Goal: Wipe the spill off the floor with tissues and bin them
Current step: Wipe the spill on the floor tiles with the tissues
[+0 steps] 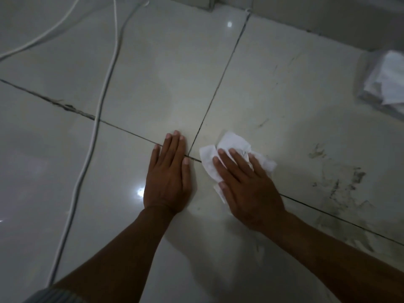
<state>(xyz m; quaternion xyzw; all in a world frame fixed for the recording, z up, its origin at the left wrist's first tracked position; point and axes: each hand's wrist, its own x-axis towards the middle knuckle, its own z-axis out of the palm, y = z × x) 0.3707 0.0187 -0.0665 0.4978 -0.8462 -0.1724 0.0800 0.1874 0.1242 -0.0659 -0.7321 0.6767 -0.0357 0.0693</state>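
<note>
A crumpled white tissue [231,147] lies on the pale tiled floor [175,73] near the crossing of two grout lines. My right hand [247,184] presses flat on top of it, fingers spread, covering its lower half. My left hand [168,176] rests palm down on the bare tile just left of it, holding nothing. Dark smeared marks [341,182] streak the tile to the right of the tissue. A pack of white tissues [389,84] sits at the right edge. No bin is in view.
A white cable [102,101] runs down the floor on the left, with another cable [43,33] curving at the top left. A wall base [328,16] borders the floor at the top right. Grout lines cross the tiles.
</note>
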